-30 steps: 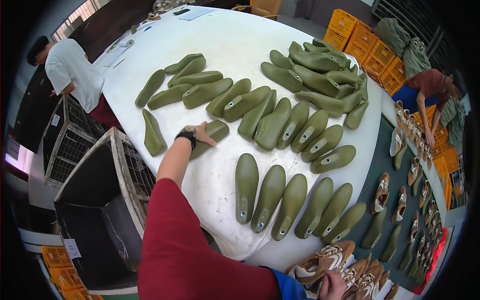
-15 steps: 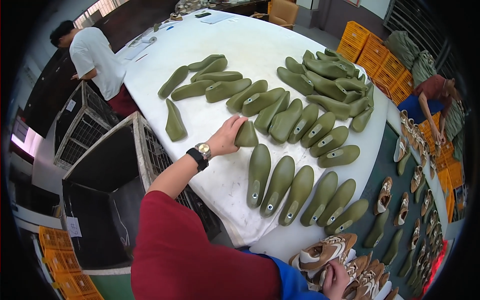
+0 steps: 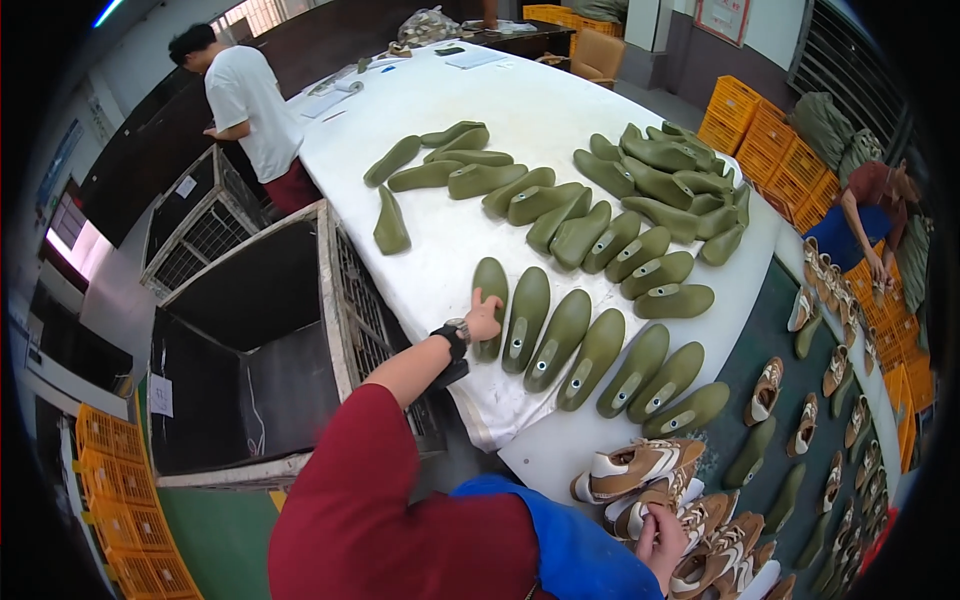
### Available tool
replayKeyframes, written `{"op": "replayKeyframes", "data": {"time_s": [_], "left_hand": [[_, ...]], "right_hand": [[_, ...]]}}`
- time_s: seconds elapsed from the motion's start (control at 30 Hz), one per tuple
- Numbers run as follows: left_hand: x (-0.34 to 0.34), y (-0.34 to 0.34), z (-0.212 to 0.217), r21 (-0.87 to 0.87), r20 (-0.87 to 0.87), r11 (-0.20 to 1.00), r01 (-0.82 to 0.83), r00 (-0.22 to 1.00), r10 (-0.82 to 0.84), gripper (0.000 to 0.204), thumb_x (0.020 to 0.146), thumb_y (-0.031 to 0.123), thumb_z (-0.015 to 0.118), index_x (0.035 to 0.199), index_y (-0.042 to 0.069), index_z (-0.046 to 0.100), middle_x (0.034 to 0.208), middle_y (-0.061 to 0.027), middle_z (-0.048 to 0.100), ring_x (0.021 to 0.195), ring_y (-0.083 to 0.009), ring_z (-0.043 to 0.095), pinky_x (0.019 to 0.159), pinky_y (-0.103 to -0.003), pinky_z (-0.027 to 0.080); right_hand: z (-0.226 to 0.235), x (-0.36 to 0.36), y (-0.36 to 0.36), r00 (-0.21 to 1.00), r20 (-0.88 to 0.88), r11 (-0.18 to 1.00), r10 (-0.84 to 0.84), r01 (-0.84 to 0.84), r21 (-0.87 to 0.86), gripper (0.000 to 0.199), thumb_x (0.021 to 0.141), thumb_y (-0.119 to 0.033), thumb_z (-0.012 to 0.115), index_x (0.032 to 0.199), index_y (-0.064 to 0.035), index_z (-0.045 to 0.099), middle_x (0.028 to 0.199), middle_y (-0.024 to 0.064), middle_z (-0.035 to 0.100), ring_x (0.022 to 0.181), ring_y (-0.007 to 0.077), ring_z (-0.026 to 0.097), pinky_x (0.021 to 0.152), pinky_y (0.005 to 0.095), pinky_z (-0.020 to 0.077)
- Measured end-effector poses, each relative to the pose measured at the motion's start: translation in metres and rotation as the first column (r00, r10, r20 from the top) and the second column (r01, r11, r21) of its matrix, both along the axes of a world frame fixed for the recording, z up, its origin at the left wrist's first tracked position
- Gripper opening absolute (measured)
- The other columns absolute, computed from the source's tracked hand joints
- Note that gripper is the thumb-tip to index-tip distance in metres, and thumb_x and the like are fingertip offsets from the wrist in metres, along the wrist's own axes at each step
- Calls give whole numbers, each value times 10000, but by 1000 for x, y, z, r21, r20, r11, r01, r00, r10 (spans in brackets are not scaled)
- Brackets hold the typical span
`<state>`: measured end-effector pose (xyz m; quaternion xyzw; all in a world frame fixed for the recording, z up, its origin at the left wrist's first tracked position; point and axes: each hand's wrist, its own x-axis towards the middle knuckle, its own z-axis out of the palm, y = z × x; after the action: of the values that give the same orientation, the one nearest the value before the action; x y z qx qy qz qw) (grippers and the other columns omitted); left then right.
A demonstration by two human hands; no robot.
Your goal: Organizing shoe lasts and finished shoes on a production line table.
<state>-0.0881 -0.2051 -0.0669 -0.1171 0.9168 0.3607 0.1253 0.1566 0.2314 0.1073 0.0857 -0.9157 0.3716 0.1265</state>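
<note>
My left hand (image 3: 484,318) rests on the leftmost olive-green shoe last (image 3: 490,300) in the near row on the white table (image 3: 450,240), its fingers lying on it. A black watch sits on that wrist. More green lasts (image 3: 600,352) lie side by side to its right. My right hand (image 3: 662,538) is at the lower edge, fingers closed on a tan-and-white shoe (image 3: 640,466) in a pile of similar shoes.
Further rows and a heap of green lasts (image 3: 660,170) cover the far table. A lone last (image 3: 390,222) lies near the left edge. Wire-mesh carts (image 3: 250,330) stand at left beside a person in a white shirt (image 3: 245,100). Another person (image 3: 865,215) bends at right over a green belt with shoes (image 3: 830,370). Yellow crates (image 3: 770,130) stack behind.
My left hand has drawn one green last nearer and set it at the left end of the near row. My view has shifted, so the table sits further right.
</note>
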Motion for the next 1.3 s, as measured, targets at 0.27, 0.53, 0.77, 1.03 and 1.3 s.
{"op": "replayKeyframes", "data": {"time_s": [0.27, 0.53, 0.77, 1.03, 1.3], "left_hand": [[-42, -52, 26, 289, -246, 952, -98, 954, 173, 761, 676, 177, 733, 1330, 50, 365, 1317, -254, 433, 1238, -362, 430, 1030, -368, 363], [-86, -248, -2, -224, -121, 676, -702, 709, 695, 1018, 715, 499, 671, 1476, 207, 61, 1392, -353, 225, 1276, -501, 293, 1061, -502, 288], [-107, -257, 14, -202, 74, 691, -694, 693, 717, 976, 742, 437, 648, 1485, 296, 31, 1401, -343, 270, 1284, -463, 312, 1022, -501, 352], [-71, -155, 14, -750, -101, 574, -329, 914, 392, 744, 800, 105, 547, 1432, 368, 255, 1315, -330, 267, 1113, -433, 413, 893, -495, 393], [40, -11, 56, -704, -149, 689, -172, 984, 94, 851, 688, 151, 718, 1416, 292, 299, 1300, -327, 303, 1131, -432, 418, 885, -487, 422]], "right_hand": [[23, -21, -16, 994, 106, 997, 35, -43, 70, 154, 822, -6, 575, 967, -5, 626, 858, 183, 634, 785, 335, 617, 712, 363, 481], [40, -74, -75, 917, 398, 978, -7, -77, 194, 188, 867, -35, 558, 1042, -8, 623, 960, 199, 642, 901, 344, 620, 789, 380, 479], [44, -104, -97, 898, 438, 983, 39, -114, 147, 329, 818, -49, 589, 1147, -57, 591, 1033, 228, 616, 945, 386, 596, 821, 399, 479], [26, -83, -71, 982, 187, 994, 1, -22, 111, 148, 768, 19, 608, 908, -23, 631, 760, 147, 621, 677, 315, 605, 615, 366, 478], [14, -21, -11, 995, -19, 995, -96, 96, -12, 175, 761, 16, 612, 931, -22, 628, 780, 149, 621, 703, 323, 601, 629, 376, 484]]}}
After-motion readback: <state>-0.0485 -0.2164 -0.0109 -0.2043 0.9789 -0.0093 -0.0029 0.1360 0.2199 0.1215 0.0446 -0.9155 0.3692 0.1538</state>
